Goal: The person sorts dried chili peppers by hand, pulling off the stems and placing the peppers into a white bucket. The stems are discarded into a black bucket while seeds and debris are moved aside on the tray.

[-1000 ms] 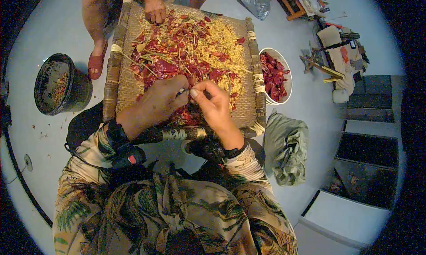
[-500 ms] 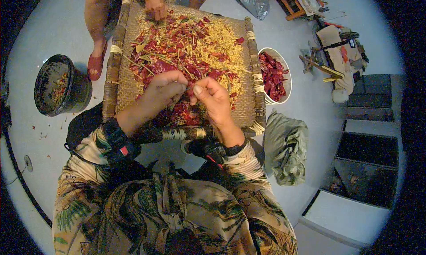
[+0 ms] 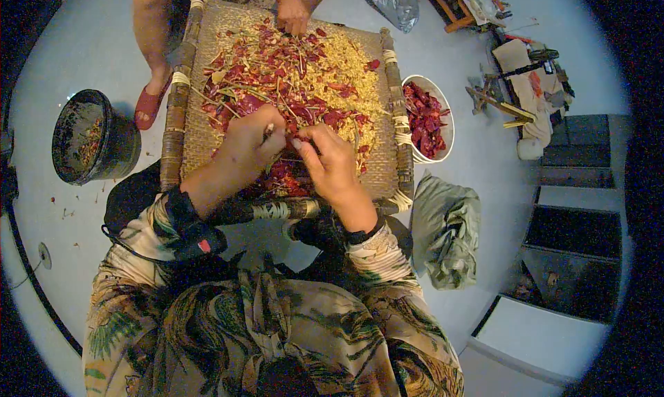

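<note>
Red chili bit btwn hands, over woven tray, prob. to catch droppings. L hand fingers curled, grip unclear; R hand thumb + index pinching bit, prob. for fine ctrl.

**Looks like a home interior, room type unclear**

Probably a lived-in house, not a factory or shop. Smooth pale floor with small scraps on it. Person opposite has bare legs and a red slipper, so domestic feel. Food work sits low: framed woven tray with red dried peppers and yellow bits, black bucket one side, white bucket the other, crumpled green sack on the floor. Household clutter at upper right: piled cloths, small wooden pieces. Dark shelf-like unit and white flat-topped unit along one side; exact types unclear.
</note>
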Demonstrator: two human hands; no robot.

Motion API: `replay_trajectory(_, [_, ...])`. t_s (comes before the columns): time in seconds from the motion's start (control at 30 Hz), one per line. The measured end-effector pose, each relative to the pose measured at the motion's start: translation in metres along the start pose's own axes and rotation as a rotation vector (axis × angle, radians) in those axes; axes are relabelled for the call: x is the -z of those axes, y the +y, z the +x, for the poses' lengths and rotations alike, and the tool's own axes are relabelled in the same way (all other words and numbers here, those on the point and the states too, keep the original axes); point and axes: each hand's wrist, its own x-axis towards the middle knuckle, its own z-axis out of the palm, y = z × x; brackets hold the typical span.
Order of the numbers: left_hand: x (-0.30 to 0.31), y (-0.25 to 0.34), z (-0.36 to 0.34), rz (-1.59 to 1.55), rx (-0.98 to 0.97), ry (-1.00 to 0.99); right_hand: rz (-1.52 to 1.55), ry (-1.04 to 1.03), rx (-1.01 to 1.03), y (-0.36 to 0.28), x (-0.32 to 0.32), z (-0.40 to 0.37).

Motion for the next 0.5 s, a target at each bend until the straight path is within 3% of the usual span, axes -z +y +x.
replay_trajectory(0.07, [0.003,0.003,0.003,-0.014,0.006,0.126,-0.004,0.047,-0.015,-0.002,0.001,-0.001])
replay_trajectory(0.17, [0.011,-0.025,0.019,-0.442,0.204,0.038,-0.011,0.099,-0.057,0.002,0.001,-0.003])
replay_trajectory(0.5, [0.016,-0.014,0.017,-0.768,0.371,-0.132,0.073,0.177,-0.21,0.02,0.012,0.002])
